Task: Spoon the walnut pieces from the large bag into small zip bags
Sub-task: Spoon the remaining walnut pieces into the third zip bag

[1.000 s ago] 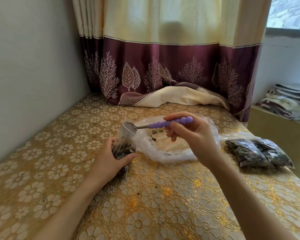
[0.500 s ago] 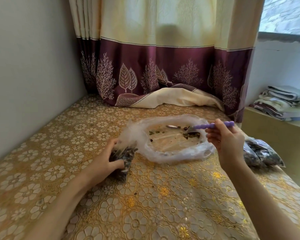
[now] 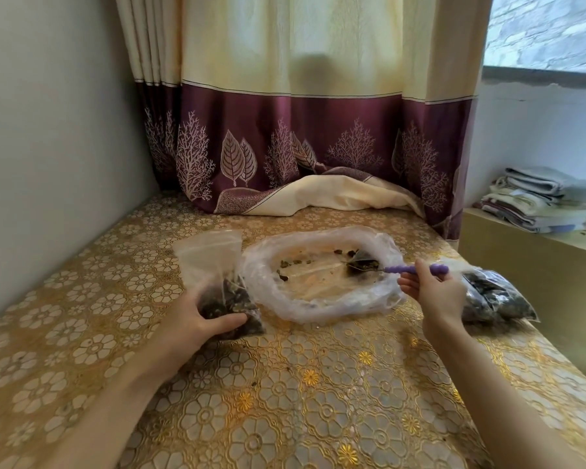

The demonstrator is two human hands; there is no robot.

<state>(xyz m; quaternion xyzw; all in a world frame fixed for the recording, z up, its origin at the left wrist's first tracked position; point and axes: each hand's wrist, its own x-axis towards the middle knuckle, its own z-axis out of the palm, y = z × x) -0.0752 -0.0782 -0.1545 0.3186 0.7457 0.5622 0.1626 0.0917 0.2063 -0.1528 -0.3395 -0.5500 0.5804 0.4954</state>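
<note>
Since a second ago the spoon has left the mouth of the small zip bag and gone to the right side of the large bag; half a second ago it was already there. Its bowl now sits low among a dark clump of walnut pieces, seemingly loaded, though the blur makes that uncertain.

Right hand: fingers curled round the purple beaded handle, grasping it near the tail end, handle lying roughly level and pointing right.

Left hand: thumb and fingers wrapped round the lower, filled part of the small zip bag, holding it upright on the tabletop just left of the large bag. Top half of that bag is clear and unfilled, mouth up.

Large bag lies rolled open into a ring, nearly spent; a few scattered walnut bits on its floor toward the left and back.

Filled zip bags lie on the right, partly behind the right wrist.

Tabletop cover is gold with a floral pattern. Maroon-and-cream curtain hangs behind, its hem pooled on the surface. Folded towels are stacked on a ledge at far right.
</note>
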